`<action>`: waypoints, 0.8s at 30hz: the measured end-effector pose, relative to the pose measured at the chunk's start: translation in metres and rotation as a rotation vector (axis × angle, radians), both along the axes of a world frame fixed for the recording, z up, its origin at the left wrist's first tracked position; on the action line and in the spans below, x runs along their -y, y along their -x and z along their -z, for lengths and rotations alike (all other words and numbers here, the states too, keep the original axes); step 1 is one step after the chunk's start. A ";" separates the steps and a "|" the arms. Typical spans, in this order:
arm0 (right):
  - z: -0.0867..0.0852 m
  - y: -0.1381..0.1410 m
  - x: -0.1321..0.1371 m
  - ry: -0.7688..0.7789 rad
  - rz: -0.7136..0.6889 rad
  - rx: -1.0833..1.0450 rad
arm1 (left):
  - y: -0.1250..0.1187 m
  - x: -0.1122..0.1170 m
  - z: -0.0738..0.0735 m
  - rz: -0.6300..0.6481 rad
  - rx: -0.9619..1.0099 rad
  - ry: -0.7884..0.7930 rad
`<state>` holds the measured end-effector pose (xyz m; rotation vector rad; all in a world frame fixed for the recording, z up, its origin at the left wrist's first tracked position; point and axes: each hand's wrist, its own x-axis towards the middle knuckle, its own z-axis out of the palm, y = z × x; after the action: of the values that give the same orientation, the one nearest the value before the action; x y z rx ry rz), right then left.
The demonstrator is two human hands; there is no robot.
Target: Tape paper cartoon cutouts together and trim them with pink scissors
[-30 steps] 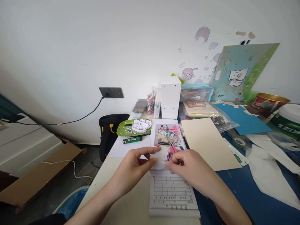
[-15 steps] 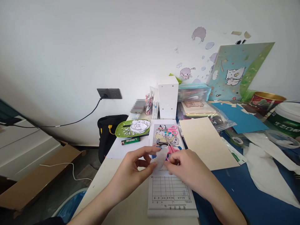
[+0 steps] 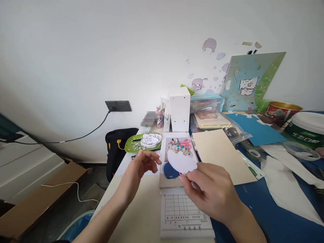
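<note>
My right hand (image 3: 211,194) pinches a white oval paper cut-out (image 3: 181,162) by its lower edge and holds it up above the desk. My left hand (image 3: 141,165) hovers to the left of it with fingers loosely curled and nothing in them. Under the cut-out lies a colourful cartoon picture (image 3: 177,148) on a board with a blue shape (image 3: 169,171), and pink scissors (image 3: 183,143) rest on the picture. A printed form pad (image 3: 184,216) lies nearest to me.
A green tray (image 3: 131,145) with a line-drawn cut-out (image 3: 151,139) sits at the left. A beige sheet (image 3: 220,155), blue paper (image 3: 255,130), white box (image 3: 179,108), tape roll (image 3: 253,154), tins (image 3: 283,109) and a white tub (image 3: 308,130) crowd the right. A black bag (image 3: 117,148) leans by the wall.
My right hand has lifted the white oval cut-out clear of the board and turned it flat to the camera. My left hand has let go and drawn back to the left.
</note>
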<state>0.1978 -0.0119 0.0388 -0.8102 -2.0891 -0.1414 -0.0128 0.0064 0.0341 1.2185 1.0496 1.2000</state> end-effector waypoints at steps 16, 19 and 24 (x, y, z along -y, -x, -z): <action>0.009 0.007 -0.015 -0.419 -0.019 0.215 | 0.003 0.009 -0.006 0.342 0.103 0.272; 0.012 0.012 -0.015 -0.407 -0.036 0.260 | 0.007 0.007 -0.008 0.350 0.046 0.281; 0.015 0.014 -0.015 -0.415 -0.024 0.278 | 0.007 0.004 -0.007 0.420 -0.014 0.294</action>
<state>0.1843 0.0028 0.0233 -0.5341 -2.2152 -0.6844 -0.0197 0.0024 0.0406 1.1425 0.8865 0.6880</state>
